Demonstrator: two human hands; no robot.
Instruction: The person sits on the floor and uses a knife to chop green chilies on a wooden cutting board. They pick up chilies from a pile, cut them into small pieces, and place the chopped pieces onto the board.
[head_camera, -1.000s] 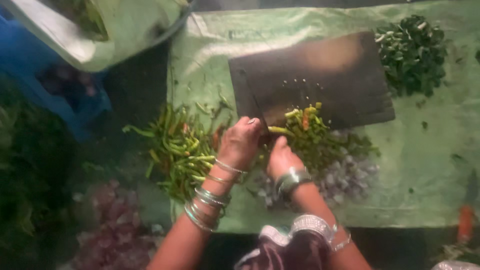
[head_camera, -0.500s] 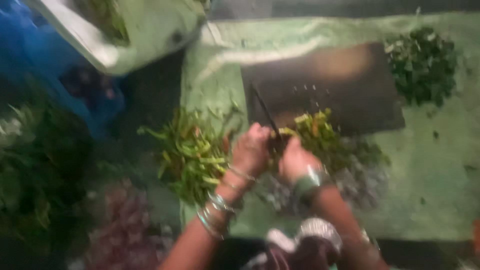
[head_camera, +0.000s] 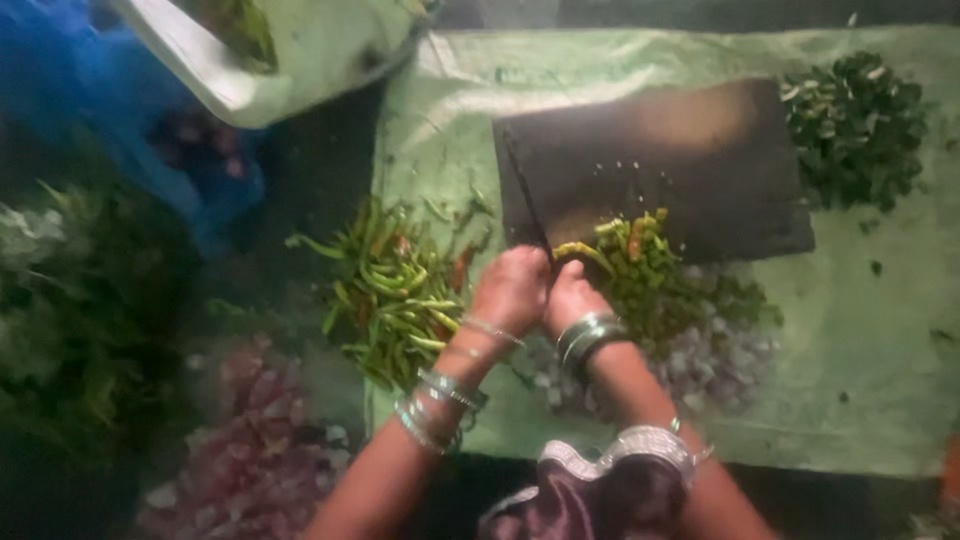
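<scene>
My left hand is closed around the handle of a dark knife, whose blade lies along the left edge of a dark cutting board. Pressed against it on the right, my right hand grips a bunch of green chillies at the board's near edge. Both wrists wear metal bangles. Chopped chilli pieces are piled just right of the bunch. A heap of whole green chillies lies left of my left hand.
A green sheet covers the work surface. Chopped dark greens sit at the far right, pale chopped pieces below the board. A white sack, blue plastic, leafy greens and purple onion peel are at left.
The camera view has shifted, so everything appears further right. My hands stay together at the board's near edge with the knife and the chilli bunch.
</scene>
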